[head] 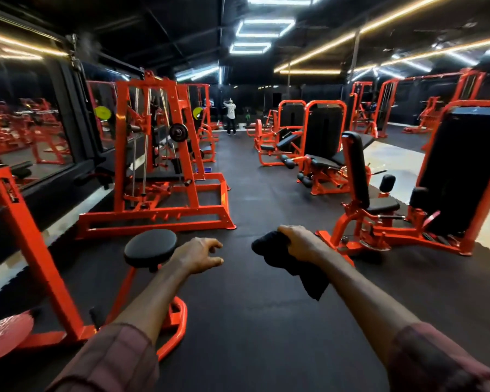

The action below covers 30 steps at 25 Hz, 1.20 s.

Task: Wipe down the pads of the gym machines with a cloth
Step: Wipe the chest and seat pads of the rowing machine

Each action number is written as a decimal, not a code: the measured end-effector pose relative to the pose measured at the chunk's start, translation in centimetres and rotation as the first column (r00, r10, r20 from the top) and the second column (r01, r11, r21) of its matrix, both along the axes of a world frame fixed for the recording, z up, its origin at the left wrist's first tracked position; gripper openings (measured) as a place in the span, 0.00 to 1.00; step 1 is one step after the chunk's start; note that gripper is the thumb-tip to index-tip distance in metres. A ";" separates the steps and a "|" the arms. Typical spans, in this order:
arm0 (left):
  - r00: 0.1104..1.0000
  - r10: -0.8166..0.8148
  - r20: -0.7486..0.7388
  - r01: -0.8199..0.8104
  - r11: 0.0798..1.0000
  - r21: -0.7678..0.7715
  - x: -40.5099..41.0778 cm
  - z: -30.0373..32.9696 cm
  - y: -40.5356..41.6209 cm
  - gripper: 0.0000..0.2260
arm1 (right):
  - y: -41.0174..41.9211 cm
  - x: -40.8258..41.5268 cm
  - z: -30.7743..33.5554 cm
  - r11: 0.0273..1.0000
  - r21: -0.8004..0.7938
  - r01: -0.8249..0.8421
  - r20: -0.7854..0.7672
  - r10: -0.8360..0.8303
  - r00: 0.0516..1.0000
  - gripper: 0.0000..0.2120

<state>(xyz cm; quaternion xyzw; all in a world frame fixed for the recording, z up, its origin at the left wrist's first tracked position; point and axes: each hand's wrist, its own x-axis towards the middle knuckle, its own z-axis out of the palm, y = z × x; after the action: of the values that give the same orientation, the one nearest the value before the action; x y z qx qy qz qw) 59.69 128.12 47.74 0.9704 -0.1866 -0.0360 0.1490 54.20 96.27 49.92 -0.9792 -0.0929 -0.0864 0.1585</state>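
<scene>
a person stands in a gym aisle with both arms stretched forward, a dark cloth in one hand

the right hand (297, 244) is curled round a bunched black cloth (283, 258), gripping it at the top so it seems ready for wiping; the cloth's loose end trails down toward the viewer under the forearm, its long axis running from the fist down to that corner. the left hand (200, 254) holds nothing, fingers loosely curled, just beside a round black seat pad (150, 246) on an orange machine, likely the next pad to wipe
</scene>
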 end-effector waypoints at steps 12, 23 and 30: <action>0.995 -0.023 0.096 0.016 0.997 0.070 41.6 4.8 -11.6 0.24 | -10.9 40.4 3.0 0.997 0.059 0.050 0.037 -0.052 0.998 0.09; 0.995 0.041 0.092 -0.041 0.999 -0.001 79.6 6.1 -22.2 0.24 | -23.1 81.1 5.5 0.998 0.062 0.021 0.025 -0.022 0.999 0.11; 0.996 0.055 0.068 -0.053 0.998 -0.039 105.8 3.0 -29.3 0.26 | -29.0 106.8 2.6 0.999 0.041 0.005 0.036 -0.006 0.999 0.10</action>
<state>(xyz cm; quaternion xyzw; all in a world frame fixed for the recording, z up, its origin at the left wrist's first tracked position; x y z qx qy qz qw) 165.46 98.80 50.70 0.9728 -0.1660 0.0050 0.1614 160.96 67.30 52.52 -0.9742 -0.0914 -0.1065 0.1767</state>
